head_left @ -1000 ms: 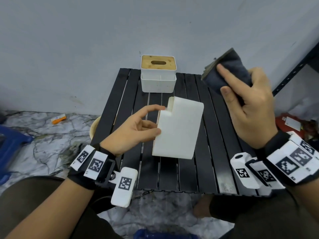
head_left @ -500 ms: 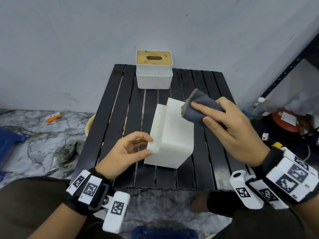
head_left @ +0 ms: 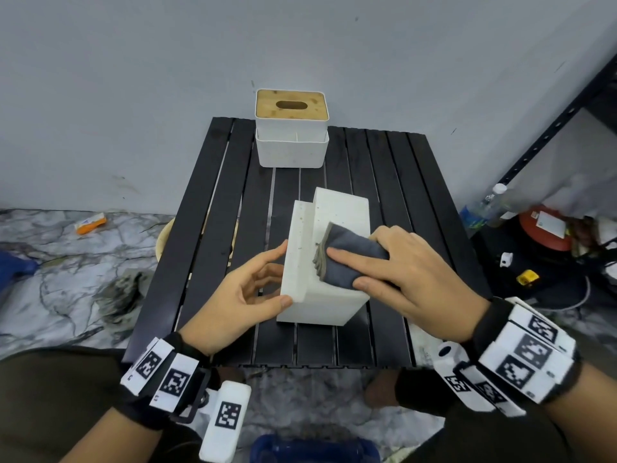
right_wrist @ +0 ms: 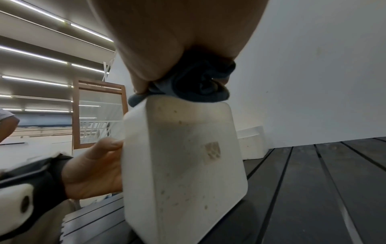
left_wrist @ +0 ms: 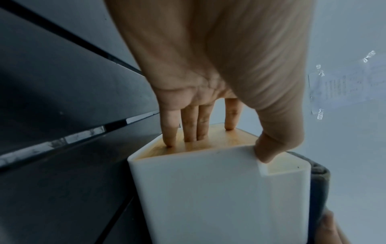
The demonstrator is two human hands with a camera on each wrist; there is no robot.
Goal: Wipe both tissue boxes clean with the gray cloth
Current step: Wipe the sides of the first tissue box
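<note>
Gray cloth point(head_left: 347, 259), folded thick, sits under the right hand point(head_left: 410, 279), whose fingers curl over it and press it onto the upturned side of the near tissue box point(head_left: 320, 305), tipped over on the desk point(head_left: 213, 228). The left hand point(head_left: 240, 295) braces the box, fingers on its wooden lid face, thumb clamped on the edge. Wiping this first box is underway, I judge; specks remain. Next: steady strokes, then the far tissue box point(head_left: 291, 128).
</note>
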